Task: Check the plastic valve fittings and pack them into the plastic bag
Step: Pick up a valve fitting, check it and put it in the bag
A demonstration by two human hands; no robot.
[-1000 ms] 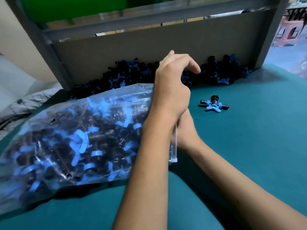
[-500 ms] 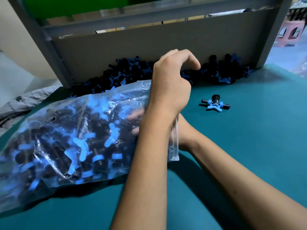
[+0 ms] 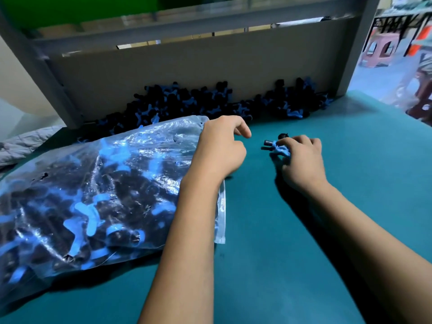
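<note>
A lone fitting [image 3: 277,147] is gripped by the right hand [image 3: 301,160] beside the plastic bag [image 3: 93,195] – the bag's mouth is held by the left hand [image 3: 219,150] – spillage is risked if released.

Plastic bag [image 3: 88,195] cut off at left edge — fittings inside blurred (motion).

— Where is the left hand [image 3: 219,150]?
— At centre frame, forearm rising from the bottom edge, fingers loosely curled, index and thumb hooked forward; whether it pinches anything I cannot tell.
— And the right hand [image 3: 301,160]?
— Right of centre, forearm coming in from the lower right corner, knuckles up, fingers curled in a grip round a small fitting [image 3: 277,146].
</note>
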